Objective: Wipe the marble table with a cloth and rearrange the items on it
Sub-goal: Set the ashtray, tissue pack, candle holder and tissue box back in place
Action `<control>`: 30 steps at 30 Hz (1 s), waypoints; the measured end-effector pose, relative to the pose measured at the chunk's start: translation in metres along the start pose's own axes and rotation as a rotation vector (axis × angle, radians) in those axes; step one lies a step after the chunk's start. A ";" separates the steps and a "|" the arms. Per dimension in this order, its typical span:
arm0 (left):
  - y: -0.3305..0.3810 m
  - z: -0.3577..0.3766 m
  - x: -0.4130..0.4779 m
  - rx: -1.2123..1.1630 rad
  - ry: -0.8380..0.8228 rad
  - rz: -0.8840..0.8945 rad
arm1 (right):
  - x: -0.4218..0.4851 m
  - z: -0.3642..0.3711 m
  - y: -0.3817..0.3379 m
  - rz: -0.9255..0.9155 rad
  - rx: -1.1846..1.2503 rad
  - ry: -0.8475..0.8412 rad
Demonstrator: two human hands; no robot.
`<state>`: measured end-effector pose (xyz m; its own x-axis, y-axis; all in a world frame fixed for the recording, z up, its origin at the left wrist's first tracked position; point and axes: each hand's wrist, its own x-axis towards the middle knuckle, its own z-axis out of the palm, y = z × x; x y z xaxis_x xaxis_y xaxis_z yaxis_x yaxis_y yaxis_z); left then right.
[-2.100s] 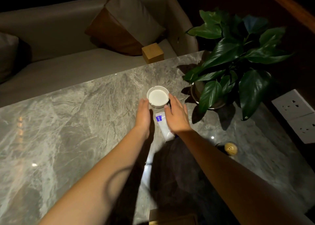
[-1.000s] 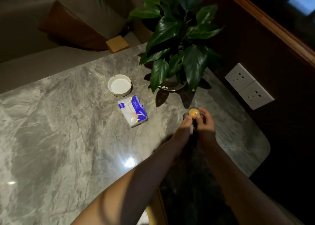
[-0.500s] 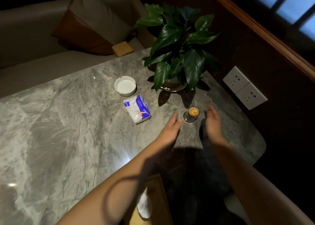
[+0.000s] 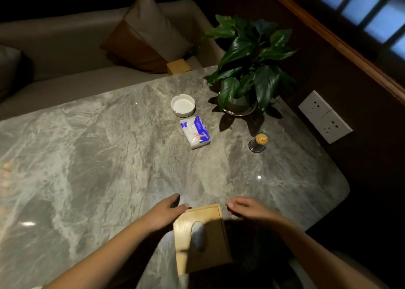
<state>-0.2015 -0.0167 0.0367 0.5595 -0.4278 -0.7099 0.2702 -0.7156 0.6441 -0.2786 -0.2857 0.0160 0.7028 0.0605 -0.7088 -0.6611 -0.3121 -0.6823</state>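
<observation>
A wooden tissue box (image 4: 202,238) with an oval slot lies at the near edge of the grey marble table (image 4: 98,146). My left hand (image 4: 166,212) touches its upper left corner with fingers spread. My right hand (image 4: 247,207) hovers open just off its upper right corner. Farther back stand a white ashtray (image 4: 183,105), a blue and white tissue pack (image 4: 195,132) and a small glass toothpick holder (image 4: 258,143). No cloth is in view.
A potted plant (image 4: 249,69) sits at the table's far right corner. A sofa (image 4: 65,54) with a cushion (image 4: 144,41) runs behind, with a small wooden block (image 4: 178,66) at its edge. Wall sockets (image 4: 324,115) are on the right. The table's rounded corner (image 4: 344,188) is near right.
Both hands let go of the toothpick holder and drew back toward me. They now flank the wooden tissue box, which has come fully into view at the near edge.
</observation>
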 end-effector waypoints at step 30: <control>0.066 0.012 0.049 -0.778 0.158 -0.026 | 0.028 -0.070 -0.108 -0.059 -0.316 0.110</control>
<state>-0.1663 -0.0914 0.0412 0.6339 -0.2911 -0.7165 0.7224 -0.1082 0.6830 -0.1694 -0.3170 0.0827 0.7730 -0.0103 -0.6343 -0.5164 -0.5910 -0.6197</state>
